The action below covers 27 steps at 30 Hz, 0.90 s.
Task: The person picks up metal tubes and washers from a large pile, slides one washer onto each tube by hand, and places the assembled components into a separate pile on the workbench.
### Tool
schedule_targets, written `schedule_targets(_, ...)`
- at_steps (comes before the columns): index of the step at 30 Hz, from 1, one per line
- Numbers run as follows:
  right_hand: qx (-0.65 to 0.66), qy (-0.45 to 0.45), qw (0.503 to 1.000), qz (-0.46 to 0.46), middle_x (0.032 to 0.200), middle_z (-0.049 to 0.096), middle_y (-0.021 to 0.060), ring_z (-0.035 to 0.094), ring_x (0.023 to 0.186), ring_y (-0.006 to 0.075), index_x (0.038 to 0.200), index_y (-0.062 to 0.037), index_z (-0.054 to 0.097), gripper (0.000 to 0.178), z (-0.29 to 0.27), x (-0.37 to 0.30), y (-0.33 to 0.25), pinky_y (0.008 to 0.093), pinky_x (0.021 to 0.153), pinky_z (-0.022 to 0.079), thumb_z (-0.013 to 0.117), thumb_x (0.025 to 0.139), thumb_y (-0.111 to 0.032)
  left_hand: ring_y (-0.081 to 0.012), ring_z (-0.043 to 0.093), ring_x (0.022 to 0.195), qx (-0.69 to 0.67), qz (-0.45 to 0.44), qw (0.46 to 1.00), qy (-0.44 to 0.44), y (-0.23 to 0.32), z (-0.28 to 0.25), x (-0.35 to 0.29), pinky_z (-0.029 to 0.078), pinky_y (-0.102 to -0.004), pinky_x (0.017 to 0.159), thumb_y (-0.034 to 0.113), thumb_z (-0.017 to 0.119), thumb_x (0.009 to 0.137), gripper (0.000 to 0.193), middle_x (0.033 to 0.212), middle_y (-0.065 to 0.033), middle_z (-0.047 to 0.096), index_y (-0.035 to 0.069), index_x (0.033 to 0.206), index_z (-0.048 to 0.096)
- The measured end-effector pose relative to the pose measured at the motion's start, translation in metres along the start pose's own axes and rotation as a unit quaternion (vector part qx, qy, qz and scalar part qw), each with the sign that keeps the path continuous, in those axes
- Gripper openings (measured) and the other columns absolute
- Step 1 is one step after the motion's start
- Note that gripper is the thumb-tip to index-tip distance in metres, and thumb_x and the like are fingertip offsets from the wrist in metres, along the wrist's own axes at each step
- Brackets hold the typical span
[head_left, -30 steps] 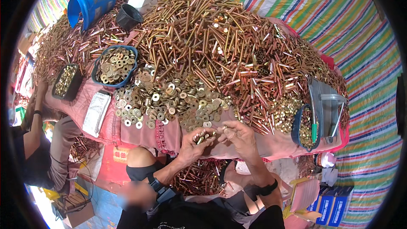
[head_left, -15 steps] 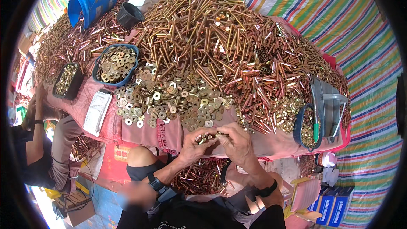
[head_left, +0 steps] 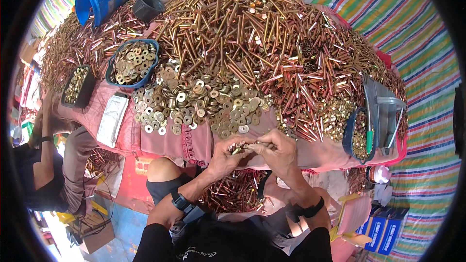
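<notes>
My left hand (head_left: 224,157) is closed around a small bundle of brass-coloured bolts (head_left: 237,148), with their ends showing between thumb and fingers. Close against it, my right hand (head_left: 278,152) has thumb and fingertips pinched together beside the bundle; whatever sits in that pinch is too small and covered to name. Both hands are over the near edge of the pink cloth (head_left: 165,146). Just beyond them lies a heap of flat round washers (head_left: 213,98). Behind it rises a large pile of long copper-coloured bolts and tubes (head_left: 228,24).
A blue basket of washers (head_left: 133,63) and a dark tray of nuts (head_left: 76,86) stand left. To the right are loose nuts (head_left: 336,119), a blue basket of nuts (head_left: 359,140) and a grey scoop (head_left: 383,111). Another person (head_left: 39,165) sits at the left.
The view has shifted a little. My right fingertips have come closer to the bundle in my left hand, and more of the bolt ends show there.
</notes>
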State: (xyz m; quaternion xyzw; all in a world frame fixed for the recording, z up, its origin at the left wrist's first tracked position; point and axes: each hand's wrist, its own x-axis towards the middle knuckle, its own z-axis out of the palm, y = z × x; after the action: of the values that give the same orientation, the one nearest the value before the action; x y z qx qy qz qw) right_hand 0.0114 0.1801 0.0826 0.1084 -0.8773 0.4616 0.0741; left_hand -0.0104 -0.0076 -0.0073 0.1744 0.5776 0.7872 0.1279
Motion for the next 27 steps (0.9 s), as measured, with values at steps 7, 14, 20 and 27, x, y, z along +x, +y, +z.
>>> schedule_targets(7,-0.023,0.041,0.997,-0.067,0.085,0.07,0.0069,0.068,0.069,0.0139,0.099,-0.003,0.072,0.026,0.007,0.003,0.002,0.0314,0.059,0.052,0.088,0.087,-0.019,-0.0156,0.066,0.105,-0.015,0.0,1.0,-0.006,0.002,-0.001,0.001,0.055,-0.0297,0.091,-0.001,0.074,0.097,0.025,0.121,-0.0089,0.069,0.001,0.122,0.073)
schedule_targets(14,0.028,0.031,0.999,0.01,0.092,0.068,0.0073,0.063,0.067,0.0132,0.095,-0.0027,0.07,0.029,0.004,-0.002,-0.002,0.0298,0.058,0.05,0.091,0.083,-0.019,-0.0176,0.067,0.104,-0.004,0.032,0.999,-0.006,-0.001,-0.001,0.0,0.054,-0.031,0.09,-0.002,0.075,0.093,0.025,0.112,-0.009,0.071,0.0,0.118,0.074)
schedule_targets(20,0.027,0.033,0.998,-0.034,0.09,0.069,0.0061,0.061,0.071,0.0072,0.092,-0.0005,0.067,0.029,0.005,-0.008,0.009,0.0244,0.061,0.05,0.092,0.082,-0.011,-0.0159,0.068,0.095,0.074,0.018,0.997,-0.023,0.004,-0.003,-0.002,0.054,-0.0299,0.083,0.002,0.076,0.095,0.022,0.106,-0.0082,0.071,-0.001,0.116,0.074)
schedule_targets(27,0.163,-0.191,0.945,0.21,0.087,0.072,0.002,0.065,0.079,0.0065,0.094,-0.0002,0.072,0.023,-0.017,-0.017,0.024,0.0277,0.065,0.053,0.087,0.09,-0.016,-0.0122,0.072,0.092,-0.097,-0.022,0.988,0.116,0.005,0.005,0.006,0.06,-0.0265,0.085,0.002,0.073,0.1,0.013,0.101,-0.0052,0.076,0.001,0.113,0.072)
